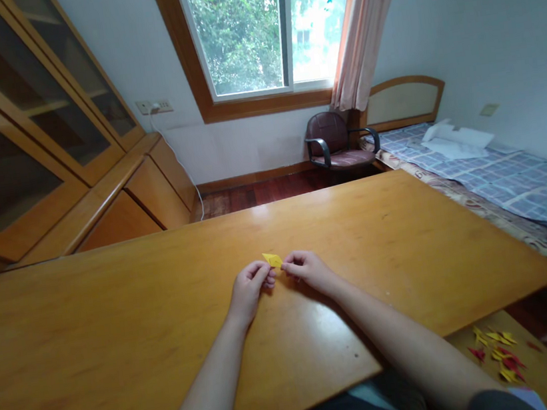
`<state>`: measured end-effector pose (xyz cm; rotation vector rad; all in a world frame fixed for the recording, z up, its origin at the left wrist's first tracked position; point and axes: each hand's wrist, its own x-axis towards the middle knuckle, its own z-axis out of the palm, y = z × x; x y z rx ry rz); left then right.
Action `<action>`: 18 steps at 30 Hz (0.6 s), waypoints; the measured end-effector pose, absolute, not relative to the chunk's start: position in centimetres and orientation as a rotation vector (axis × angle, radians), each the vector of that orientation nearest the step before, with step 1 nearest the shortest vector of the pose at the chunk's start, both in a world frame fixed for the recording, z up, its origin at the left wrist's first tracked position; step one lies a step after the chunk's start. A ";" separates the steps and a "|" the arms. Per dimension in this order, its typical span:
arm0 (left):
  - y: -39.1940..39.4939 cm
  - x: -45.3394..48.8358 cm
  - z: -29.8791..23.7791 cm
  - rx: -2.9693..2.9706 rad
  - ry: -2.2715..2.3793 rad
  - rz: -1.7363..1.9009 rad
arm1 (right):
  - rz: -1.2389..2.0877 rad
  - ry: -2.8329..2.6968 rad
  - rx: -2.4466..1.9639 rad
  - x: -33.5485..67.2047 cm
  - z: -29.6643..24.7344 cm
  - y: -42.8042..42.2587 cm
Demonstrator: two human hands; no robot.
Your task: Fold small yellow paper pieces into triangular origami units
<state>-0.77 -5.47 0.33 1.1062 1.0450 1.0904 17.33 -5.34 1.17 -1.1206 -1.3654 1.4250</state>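
Note:
A small piece of folded yellow paper point(272, 259), pointed toward the upper left, is held up just over the wooden table. My left hand point(253, 288) pinches its lower left side between thumb and fingers. At its right end, my right hand point(308, 269) grips the paper with thumb and forefinger. The fine creases are too small to make out. Both forearms reach in from the near edge of the table.
The wooden table point(117, 320) spreads wide around my hands. Several yellow and red folded paper pieces point(502, 355) lie on a lower surface at right. Beyond stand an armchair point(338, 142), a bed point(516, 173) and a glass-door cabinet point(82, 169).

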 end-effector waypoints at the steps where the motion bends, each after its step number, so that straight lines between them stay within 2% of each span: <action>1: -5.5 -0.7 0.3 1.119 1.052 1.085 | 1.425 -1.371 -1.124 17.3 1.2 -5.3; 18: -5.7 -0.5 0.4 1.306 1.157 1.019 | 1.286 -1.567 -1.168 17.4 0.8 -5.1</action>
